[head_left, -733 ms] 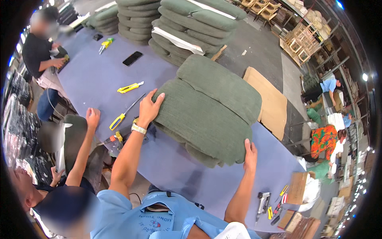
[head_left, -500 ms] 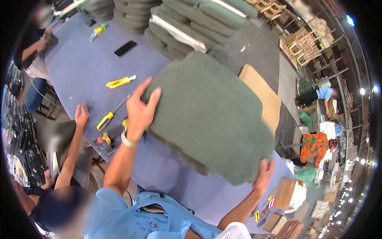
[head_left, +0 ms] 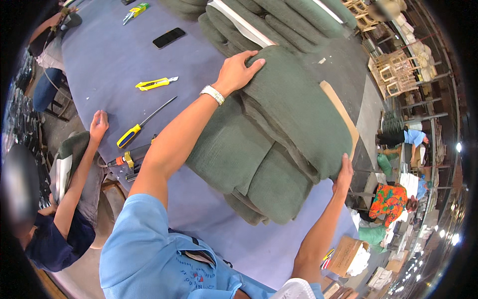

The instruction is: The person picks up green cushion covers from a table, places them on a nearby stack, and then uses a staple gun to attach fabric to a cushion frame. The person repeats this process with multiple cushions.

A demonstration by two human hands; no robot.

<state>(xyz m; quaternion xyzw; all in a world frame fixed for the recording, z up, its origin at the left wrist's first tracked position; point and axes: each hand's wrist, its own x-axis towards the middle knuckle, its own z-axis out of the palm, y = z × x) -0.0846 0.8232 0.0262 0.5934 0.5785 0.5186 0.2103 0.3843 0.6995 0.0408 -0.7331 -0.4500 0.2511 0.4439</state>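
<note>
A dark green, rounded cushion pad (head_left: pixel 294 104) slants across the far side of a pile, its near edge raised over the pieces below. At its far left corner my left hand (head_left: pixel 240 72) is closed on the edge, thumb on top, a metal watch at the wrist. My right hand (head_left: pixel 343 174) grips the pad's near right corner. Beneath lie more dark green pads (head_left: pixel 231 149), loosely stacked, with a seam or gap running between them.
On the blue-grey table (head_left: pixel 107 60) lie a yellow cutter knife (head_left: pixel 154 83), a screwdriver (head_left: pixel 130 135), a phone (head_left: pixel 169 38) and a power tool (head_left: pixel 128 160). Stacked green cushions (head_left: pixel 284 25) stand beyond. At left a co-worker's hand (head_left: pixel 98 124) rests by the edge. A cardboard box (head_left: pixel 347 255) stands lower right.
The top pad has moved away from me and turned, uncovering the pads below. My left hand has travelled far and right with it; my right hand has moved farther away too.
</note>
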